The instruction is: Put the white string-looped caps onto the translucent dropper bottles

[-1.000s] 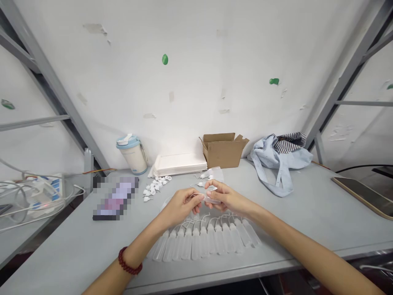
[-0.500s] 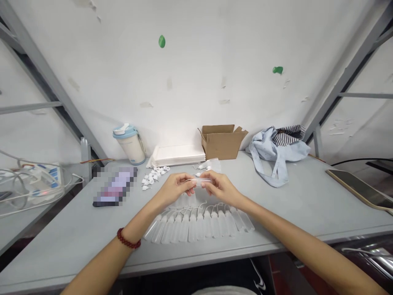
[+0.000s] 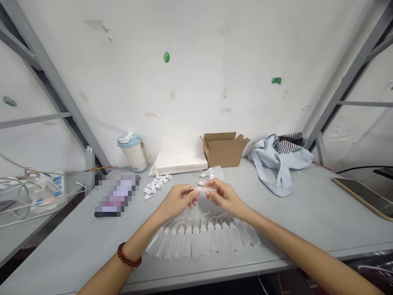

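My left hand (image 3: 177, 200) and my right hand (image 3: 224, 197) meet above the grey table (image 3: 307, 213), fingertips pinched together on a small clear plastic bottle (image 3: 199, 191) held between them. Below my hands lies a fanned row of several clear bottles (image 3: 202, 237) with thin white tethered caps. A scatter of small white caps (image 3: 155, 186) lies to the left of my hands. A few more white pieces and a clear bag (image 3: 210, 175) sit just beyond them.
At the back stand a blue-lidded cup (image 3: 134, 152), a stack of white trays (image 3: 179, 163), an open cardboard box (image 3: 224, 148) and a blue cloth bag (image 3: 281, 159). A phone (image 3: 116, 196) lies left; a tablet (image 3: 365, 196) lies far right; cables (image 3: 33, 194) at left.
My hands stay together on the small bottle. They rose and moved away from me half a second ago, then settled back toward the row. The camera tilted slightly.
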